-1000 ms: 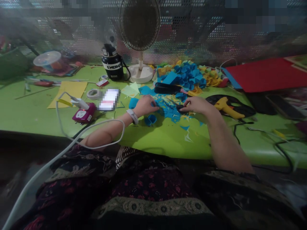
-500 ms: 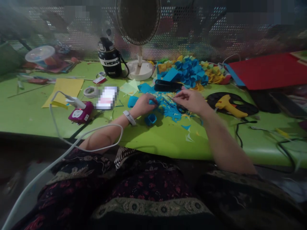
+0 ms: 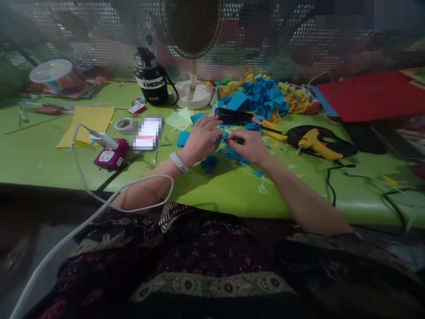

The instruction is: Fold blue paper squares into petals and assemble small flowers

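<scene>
Blue paper scraps (image 3: 232, 153) lie scattered on the green table (image 3: 49, 173). Our right hand (image 3: 248, 146) pinches one scrap between its fingertips, while our open left hand (image 3: 201, 141) spreads just beside it, above a blue paper lump (image 3: 209, 164). A yellow glue gun (image 3: 318, 150) sits farther right.

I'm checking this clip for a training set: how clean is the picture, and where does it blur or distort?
In the head view, the perforated mesh behind the table is hazy and smeared, with pixelated patches along the top edge; a pixelated block hides one object; the front edge of the green table bows from wide-angle distortion; the left hand and right hand look fairly sharp, with soft shadows beneath them.
</scene>
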Demonstrator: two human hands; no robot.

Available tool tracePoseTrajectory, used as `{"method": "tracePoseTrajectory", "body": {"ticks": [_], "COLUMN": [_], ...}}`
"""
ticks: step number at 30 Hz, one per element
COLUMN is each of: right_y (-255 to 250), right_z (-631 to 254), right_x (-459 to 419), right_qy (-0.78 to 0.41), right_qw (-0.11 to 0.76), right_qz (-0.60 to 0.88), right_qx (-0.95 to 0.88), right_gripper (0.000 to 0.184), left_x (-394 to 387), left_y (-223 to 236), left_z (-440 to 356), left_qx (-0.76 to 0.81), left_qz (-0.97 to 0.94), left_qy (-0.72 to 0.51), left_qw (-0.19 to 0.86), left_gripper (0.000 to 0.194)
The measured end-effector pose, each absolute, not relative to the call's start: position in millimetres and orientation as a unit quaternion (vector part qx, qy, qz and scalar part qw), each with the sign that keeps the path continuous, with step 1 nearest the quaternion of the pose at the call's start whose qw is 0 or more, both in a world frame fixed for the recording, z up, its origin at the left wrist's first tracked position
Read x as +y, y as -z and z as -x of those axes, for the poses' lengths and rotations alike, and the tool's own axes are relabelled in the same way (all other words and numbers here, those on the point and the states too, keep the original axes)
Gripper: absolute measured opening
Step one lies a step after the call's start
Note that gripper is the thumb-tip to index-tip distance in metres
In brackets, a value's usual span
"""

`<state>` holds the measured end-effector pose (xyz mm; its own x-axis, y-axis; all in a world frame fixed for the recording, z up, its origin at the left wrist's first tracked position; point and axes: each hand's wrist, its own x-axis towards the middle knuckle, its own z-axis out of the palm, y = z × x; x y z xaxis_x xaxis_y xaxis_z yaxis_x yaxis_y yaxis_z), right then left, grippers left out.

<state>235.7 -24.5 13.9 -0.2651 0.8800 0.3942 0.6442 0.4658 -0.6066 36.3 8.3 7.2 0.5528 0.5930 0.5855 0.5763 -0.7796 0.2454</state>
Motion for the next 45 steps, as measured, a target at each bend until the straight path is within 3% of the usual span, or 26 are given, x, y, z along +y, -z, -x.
{"method": "tracePoseTrajectory", "body": {"ticks": [4, 8, 10, 13, 21, 31, 45], "right_y": [-14, -15, -15, -14, -11, -11, -10], "right_z": [-231, -225, -222, -219, -216, -218, -221], "right_x": [-27, -31, -33, -37, -39, -38, -35], "right_qy": [-0.236, -0.292, -0.314, -0.330, -0.344, -0.321, -0.299], "right_qw": [0.482, 0.551, 0.557, 0.563, 0.563, 0.586, 0.590], "right_qz": [0.501, 0.490, 0.481, 0.467, 0.442, 0.462, 0.487], "right_qx": [-0.679, -0.609, -0.600, -0.597, -0.608, -0.583, -0.570], "right_gripper": [0.025, 0.034, 0.037, 0.039, 0.042, 0.039, 0.040], "left_x": [7, 2, -2, -6, -9, -4, -4], "left_y": [-12, -14, -14, -12, -10, -8, -13], "left_z": [-33, -37, -41, -46, -49, -47, -42], "left_qx": [0.380, 0.377, 0.341, 0.322, 0.297, 0.305, 0.333], "left_qz": [-0.833, -0.781, -0.733, -0.650, -0.557, -0.535, -0.528], "left_qy": [-0.393, -0.375, -0.368, -0.401, -0.461, -0.486, -0.450], "left_qw": [0.079, 0.328, 0.460, 0.560, 0.624, 0.620, 0.639], "left_gripper": [0.011, 0.032, 0.034, 0.032, 0.020, 0.018, 0.018]}}
